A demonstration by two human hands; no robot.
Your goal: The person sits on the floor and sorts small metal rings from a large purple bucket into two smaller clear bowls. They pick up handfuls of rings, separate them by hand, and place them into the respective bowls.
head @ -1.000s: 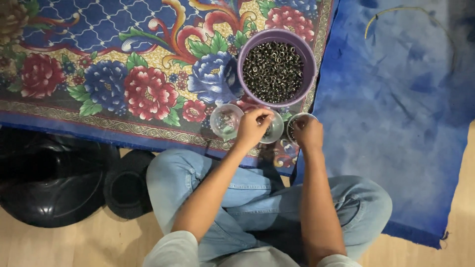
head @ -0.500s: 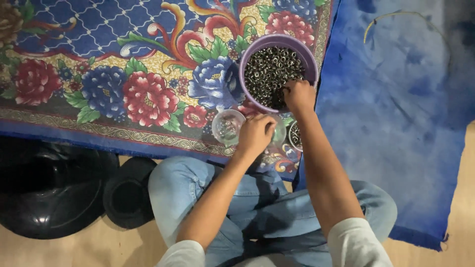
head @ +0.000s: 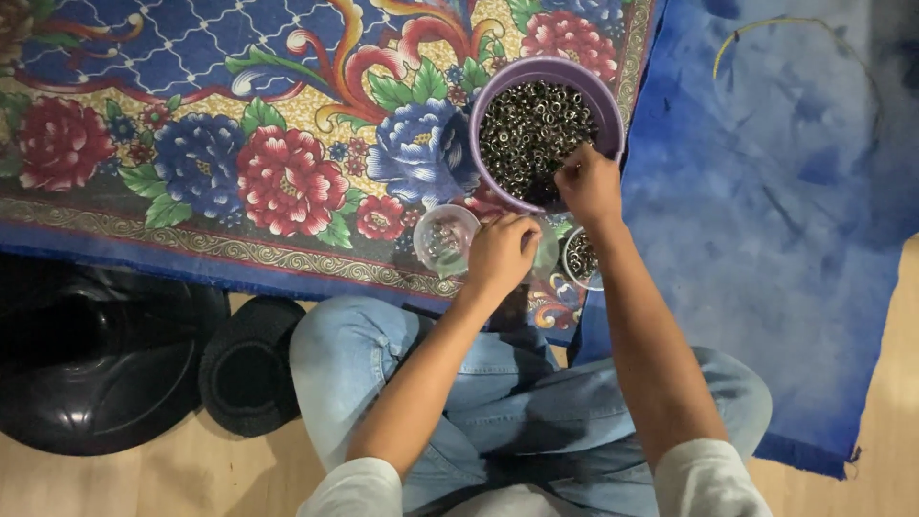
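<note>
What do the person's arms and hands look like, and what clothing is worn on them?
Both arms are bare from above the elbow down. The left hand and right hand are bare: no gloves, rings, watch or bracelets are visible. Short light grey or white sleeves cover the upper arms. Blue jeans show below them.
</note>
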